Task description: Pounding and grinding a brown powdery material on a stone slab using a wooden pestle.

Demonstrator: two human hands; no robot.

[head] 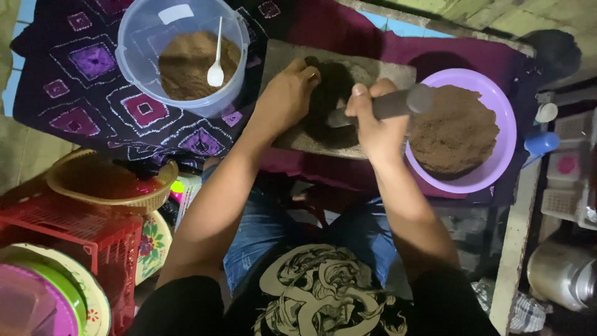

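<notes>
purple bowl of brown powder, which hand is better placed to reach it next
Right. The right hand grips the grey roller whose end overlaps the purple bowl rim. The left hand rests on the dark paste on the grinding stone, farther away.

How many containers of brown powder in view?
2. A clear tub with a white spoon, upper left; a purple bowl, by the right hand. None seem hidden.

— Left hand [287, 93]? 
— Arm stretched forward, fingers curled down, knuckles up, palm pressing flat.
— Right hand [373, 121]? 
— Fist closed tight, thumb on top, wrist bent slightly inward. Both forearms bare, elbows near the knees.
</notes>
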